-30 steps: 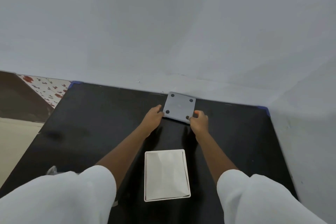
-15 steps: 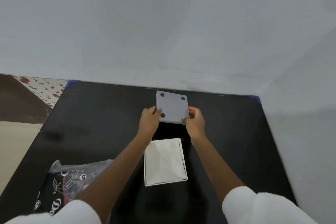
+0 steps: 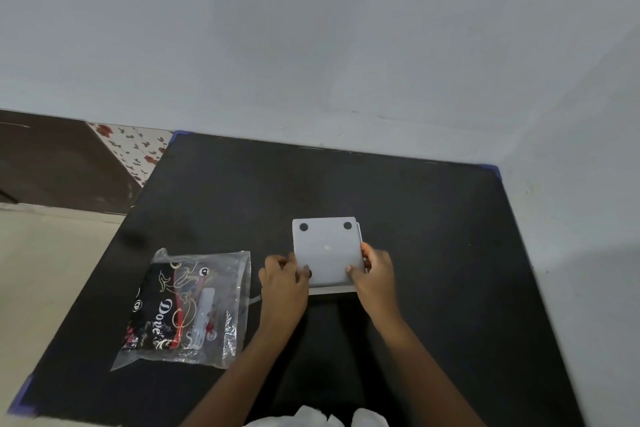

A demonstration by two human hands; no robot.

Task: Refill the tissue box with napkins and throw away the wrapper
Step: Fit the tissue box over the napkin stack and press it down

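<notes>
A clear plastic wrapper (image 3: 188,308) with black and red print lies flat on the black surface (image 3: 433,218), well left of the fingers and apart from them. The left hand (image 3: 284,279) has its fingers clamped on the left edge of a grey panel (image 3: 327,250) (two dark round feet show at its far corners). The right hand (image 3: 375,276) pinches the panel's right edge. Under the panel, a white box rim (image 3: 332,289) shows between both hands.
</notes>
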